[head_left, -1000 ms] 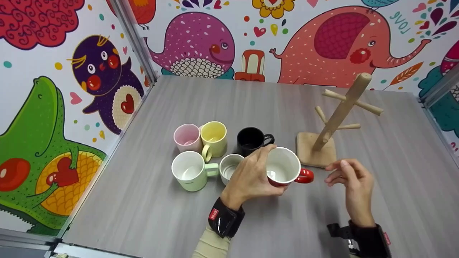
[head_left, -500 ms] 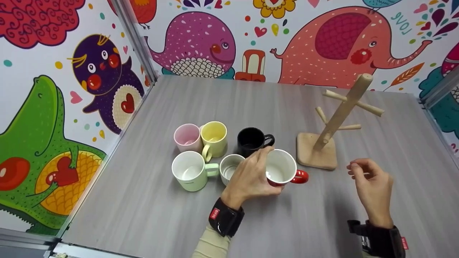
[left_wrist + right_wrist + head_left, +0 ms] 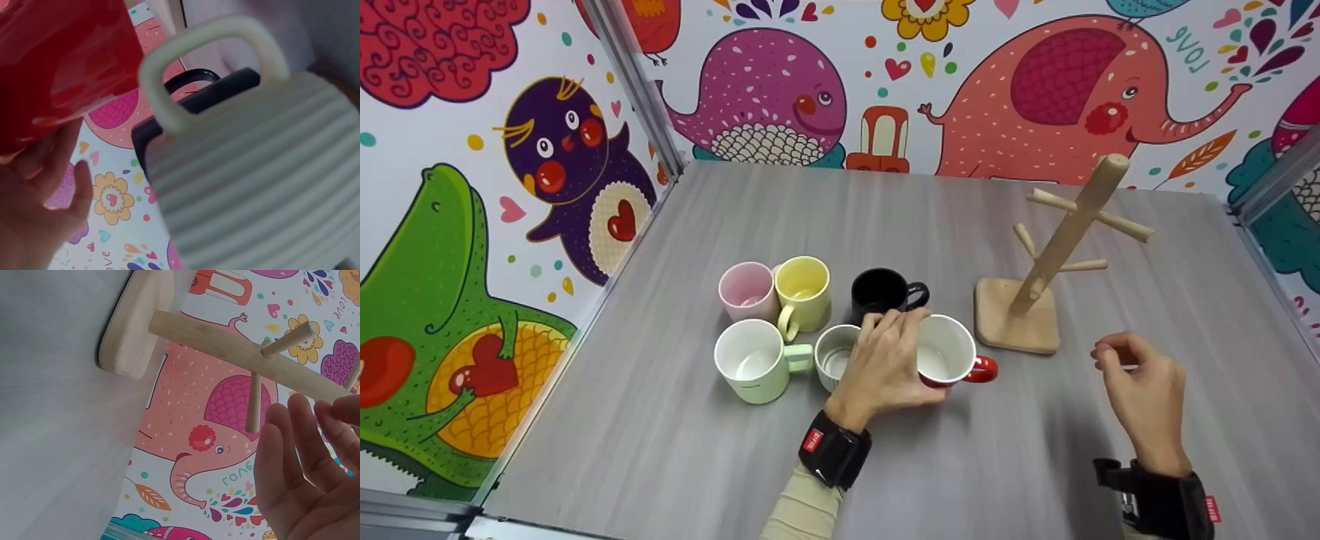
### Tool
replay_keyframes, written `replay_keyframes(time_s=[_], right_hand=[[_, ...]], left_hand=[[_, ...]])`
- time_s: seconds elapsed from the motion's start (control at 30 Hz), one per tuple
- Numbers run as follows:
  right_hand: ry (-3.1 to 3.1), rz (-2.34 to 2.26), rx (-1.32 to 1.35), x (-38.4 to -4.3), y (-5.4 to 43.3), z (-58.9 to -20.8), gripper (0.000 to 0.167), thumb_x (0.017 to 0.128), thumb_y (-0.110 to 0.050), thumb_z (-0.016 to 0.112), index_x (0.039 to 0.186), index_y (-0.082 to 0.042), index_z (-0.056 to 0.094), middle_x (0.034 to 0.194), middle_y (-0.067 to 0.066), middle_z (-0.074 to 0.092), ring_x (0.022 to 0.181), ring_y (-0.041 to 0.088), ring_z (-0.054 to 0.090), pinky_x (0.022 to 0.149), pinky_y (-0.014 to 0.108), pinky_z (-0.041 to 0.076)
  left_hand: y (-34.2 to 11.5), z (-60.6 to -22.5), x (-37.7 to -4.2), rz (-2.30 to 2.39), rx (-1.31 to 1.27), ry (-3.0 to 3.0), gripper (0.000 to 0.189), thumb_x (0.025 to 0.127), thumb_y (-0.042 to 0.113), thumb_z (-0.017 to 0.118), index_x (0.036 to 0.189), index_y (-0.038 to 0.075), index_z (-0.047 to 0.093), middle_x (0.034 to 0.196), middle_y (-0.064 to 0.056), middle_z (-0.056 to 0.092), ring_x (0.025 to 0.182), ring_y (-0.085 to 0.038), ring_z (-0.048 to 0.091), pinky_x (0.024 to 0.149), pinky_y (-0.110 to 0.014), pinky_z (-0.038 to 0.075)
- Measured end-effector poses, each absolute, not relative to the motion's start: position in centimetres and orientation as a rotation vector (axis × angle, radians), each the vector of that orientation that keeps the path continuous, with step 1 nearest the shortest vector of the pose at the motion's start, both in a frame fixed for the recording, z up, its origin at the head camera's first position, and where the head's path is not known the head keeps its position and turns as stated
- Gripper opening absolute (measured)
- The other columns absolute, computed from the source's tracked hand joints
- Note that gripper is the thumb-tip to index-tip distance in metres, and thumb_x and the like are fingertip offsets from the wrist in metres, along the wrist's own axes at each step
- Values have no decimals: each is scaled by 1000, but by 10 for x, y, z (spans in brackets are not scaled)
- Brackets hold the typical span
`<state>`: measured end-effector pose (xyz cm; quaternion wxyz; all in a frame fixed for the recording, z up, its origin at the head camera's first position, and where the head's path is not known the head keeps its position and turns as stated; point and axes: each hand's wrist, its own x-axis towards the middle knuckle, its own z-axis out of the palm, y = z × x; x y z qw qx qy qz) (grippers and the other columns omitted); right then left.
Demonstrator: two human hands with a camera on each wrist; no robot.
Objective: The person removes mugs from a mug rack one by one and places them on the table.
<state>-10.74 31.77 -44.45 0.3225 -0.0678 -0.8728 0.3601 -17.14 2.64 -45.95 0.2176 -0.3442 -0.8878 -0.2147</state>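
My left hand (image 3: 883, 365) grips a red mug (image 3: 62, 62) with a white inside by its side, thumb near and fingers on the far rim. Its red handle (image 3: 982, 369) points right. Whether its base touches the table, I cannot tell. Just left of the hand stands a ribbed whitish mug (image 3: 264, 174), partly covered by the hand in the head view. Behind stands a black mug (image 3: 879, 291). My right hand (image 3: 1144, 394) hovers right of the wooden mug tree (image 3: 1065, 232), fingers loosely bent, holding nothing; the right wrist view shows its fingers (image 3: 306, 444) near the pegs.
To the left stand a pink mug (image 3: 748, 291), a yellow mug (image 3: 808, 296) and a light green mug (image 3: 754, 364), close together. The mug tree's square base (image 3: 1012, 326) sits behind and right of the red mug. Printed panels (image 3: 885, 45) border the grey table (image 3: 660, 450).
The red mug has shifted slightly left and lower in my left hand. My right hand has moved right, away from the mug handle, and its fingers have bent in more.
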Motion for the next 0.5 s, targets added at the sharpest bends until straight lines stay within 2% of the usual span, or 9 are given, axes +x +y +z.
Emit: replay_keyframes(time_s=[0.17, 0.4, 0.5], right_hand=[[-2296, 984, -176, -107, 318, -445, 13, 88, 5, 62, 81, 3, 72, 69, 0, 70, 62, -15, 54, 56, 8, 40], [-2269, 1314, -257, -105, 315, -438, 11, 93, 8, 60, 88, 12, 69, 72, -9, 68, 64, 1, 64, 61, 13, 52], [-2267, 1339, -282, -106, 316, -435, 10, 94, 8, 60, 89, 13, 68, 72, -11, 67, 65, 1, 65, 61, 14, 52]], left_hand=[[28, -464, -172, -531, -907, -2481, 93, 57, 57, 87, 128, 5, 57, 112, -3, 68, 101, -18, 62, 86, -36, 44], [29, -469, -173, -513, -866, -2573, 93, 58, 57, 88, 130, 6, 57, 113, -1, 69, 104, -17, 62, 91, -39, 42], [29, -470, -173, -490, -852, -2608, 93, 58, 58, 88, 130, 7, 56, 111, 0, 69, 103, -16, 63, 95, -40, 42]])
